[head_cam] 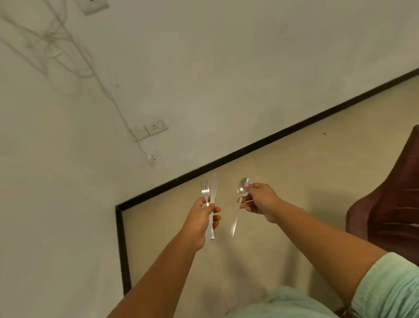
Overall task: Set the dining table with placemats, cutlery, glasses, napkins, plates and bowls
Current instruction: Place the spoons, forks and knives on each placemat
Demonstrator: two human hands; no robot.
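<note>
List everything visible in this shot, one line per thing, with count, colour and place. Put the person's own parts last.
fork: one, silver, held upright in the left hand
knife: one, silver, beside the fork in the same hand
spoon: one, silver, in the right hand, bowl up, handle hanging down
chair: one, dark maroon, at the right edge
wall socket: one, white, low on the wall
cable: white, looped on the wall above the socket, count unclear
skirting: black strip where wall meets floor
floor: beige, below the hands
left hand: one, grips fork and knife
right hand: one, pinches the spoon
sleeves: two, pale green, bottom of frame
</note>
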